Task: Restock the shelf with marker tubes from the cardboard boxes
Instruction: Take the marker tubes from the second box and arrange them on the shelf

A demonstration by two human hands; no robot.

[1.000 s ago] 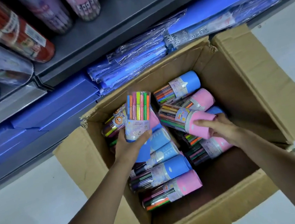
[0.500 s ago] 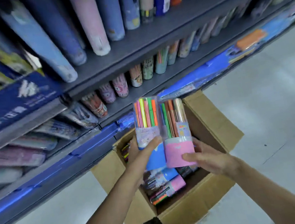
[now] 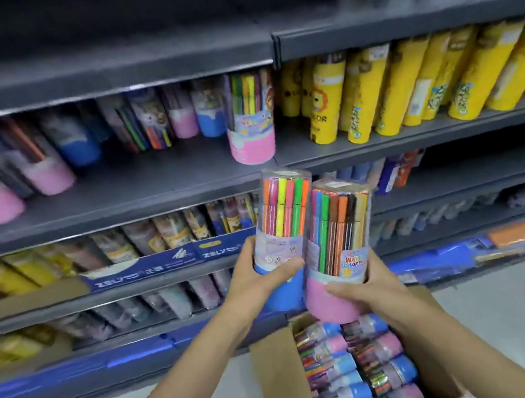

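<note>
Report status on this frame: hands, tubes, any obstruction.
Left hand grips blue-capped tube; right hand grips pink-capped tube. Both upright, touching, above the cardboard box. Shelf ahead has a bare patch; nothing blocking.

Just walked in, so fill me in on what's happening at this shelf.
A person is restocking marker tubes. The left hand grips a blue-capped tube and the right hand grips a pink-capped tube, both held upright side by side in front of the shelf. Neither is on the shelf yet. Below them, the open cardboard box on the floor holds many more tubes. Similar tubes already stand on the shelf.
</note>
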